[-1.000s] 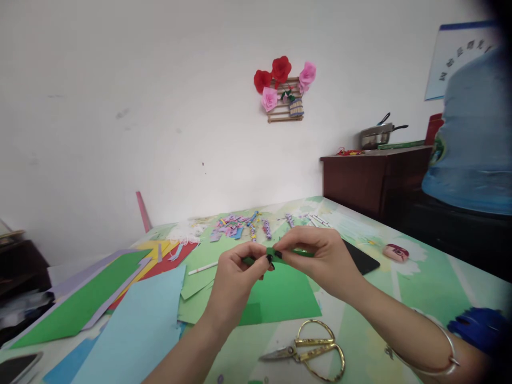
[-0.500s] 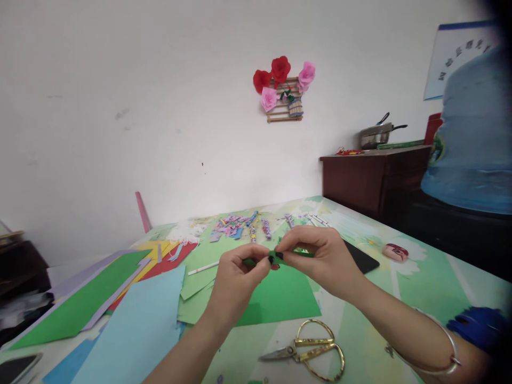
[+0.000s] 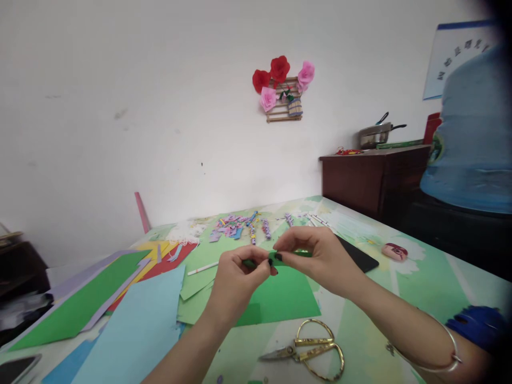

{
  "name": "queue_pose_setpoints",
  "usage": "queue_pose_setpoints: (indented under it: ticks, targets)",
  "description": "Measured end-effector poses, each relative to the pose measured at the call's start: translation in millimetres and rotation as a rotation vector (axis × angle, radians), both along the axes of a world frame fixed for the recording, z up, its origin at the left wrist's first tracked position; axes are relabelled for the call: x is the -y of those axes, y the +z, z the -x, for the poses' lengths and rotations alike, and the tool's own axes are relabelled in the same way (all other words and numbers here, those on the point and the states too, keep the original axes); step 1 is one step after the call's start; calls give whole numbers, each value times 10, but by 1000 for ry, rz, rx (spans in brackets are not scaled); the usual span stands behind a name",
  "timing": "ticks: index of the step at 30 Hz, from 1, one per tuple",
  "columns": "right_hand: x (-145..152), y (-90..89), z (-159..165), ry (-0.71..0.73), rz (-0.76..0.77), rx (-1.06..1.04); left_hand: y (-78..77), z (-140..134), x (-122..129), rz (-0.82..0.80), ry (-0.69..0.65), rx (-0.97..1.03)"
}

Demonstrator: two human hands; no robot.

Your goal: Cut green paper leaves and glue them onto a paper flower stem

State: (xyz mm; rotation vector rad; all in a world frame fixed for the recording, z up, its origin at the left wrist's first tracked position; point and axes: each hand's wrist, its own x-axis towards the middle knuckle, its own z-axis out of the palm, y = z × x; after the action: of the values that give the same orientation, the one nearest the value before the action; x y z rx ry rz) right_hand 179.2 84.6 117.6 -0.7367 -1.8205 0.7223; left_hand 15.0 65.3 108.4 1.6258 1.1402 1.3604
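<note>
A narrow strip of green paper (image 3: 296, 260) is stretched between my two hands above the table. My left hand (image 3: 240, 277) pinches its left end between thumb and fingers. My right hand (image 3: 316, 258) grips it a little to the right, thumb and forefinger pressed together near the left fingertips. Part of the strip is hidden behind the fingers. Below my hands lies a larger green sheet (image 3: 284, 298), flat on the table. Gold-handled scissors (image 3: 302, 349) rest nearer to me, blades pointing left. A white stick-like pen (image 3: 202, 268) lies just left of my left hand.
Coloured sheets, among them a light blue one (image 3: 136, 314), spread over the left side. Paper scraps (image 3: 230, 226) and small rolled paper pieces (image 3: 266, 228) lie at the back. A black pad (image 3: 358, 255), a mouse (image 3: 394, 252) and a blue object (image 3: 474, 326) are at right.
The fingers of my right hand have shifted slightly on the strip, uncovering a little more green beside the left fingertips. Both hands keep their hold in nearly the same place.
</note>
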Motion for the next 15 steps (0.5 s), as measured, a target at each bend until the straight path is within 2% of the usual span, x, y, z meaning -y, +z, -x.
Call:
queue_pose_setpoints:
  ticks: [4,15]
  targets:
    - [4,-1,22,51,34,-8,-19,-8,-6,-7,-11,-23]
    - [-55,49,-72,-50,-6,-131,-8,15,-44,-39,55,-69]
